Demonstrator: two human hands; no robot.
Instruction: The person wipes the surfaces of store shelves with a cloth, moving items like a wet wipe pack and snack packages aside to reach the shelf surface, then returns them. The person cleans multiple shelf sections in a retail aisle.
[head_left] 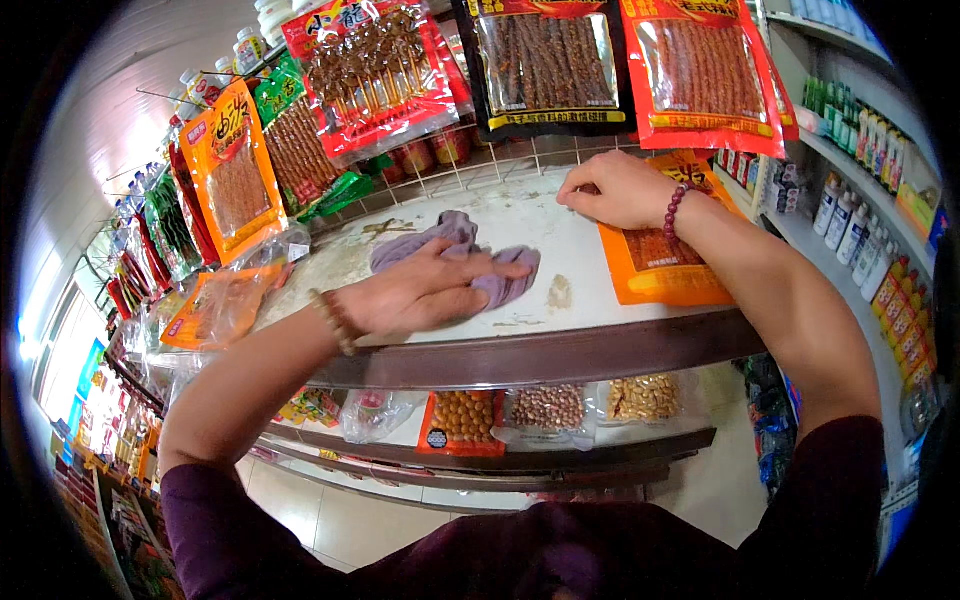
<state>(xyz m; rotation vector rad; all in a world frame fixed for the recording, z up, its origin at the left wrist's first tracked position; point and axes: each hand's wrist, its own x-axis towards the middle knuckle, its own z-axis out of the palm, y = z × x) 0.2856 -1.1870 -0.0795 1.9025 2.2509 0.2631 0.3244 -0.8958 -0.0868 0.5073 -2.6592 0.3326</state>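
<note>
In the head view, the left hand [425, 290] lay over a purple cloth [455, 228] bunched near the middle of a white shelf [575, 240]. Its fingers were stretched across the fabric rather than clenched; the thumb side was hidden, so I could not tell whether they also pinched it. The right hand [620, 190] was near the back of the shelf, fingers loosely bent; I could not tell whether they grasped anything.

For good work, the cloth seemed best spread flatter beneath the palm and pressed evenly over the brown stain [560, 292] nearby, with the orange packet [655, 280] below the right forearm lifted aside so that its patch was not missed.

The shelf's surface was scuffed and smeared, with wire mesh [470, 178] behind it and snack packets [375, 80] hanging above. Bagged nuts [640, 398] lay on a lower shelf, over a pale tiled floor [300, 500]. Bottles [845, 220] lined the shelving at right.
</note>
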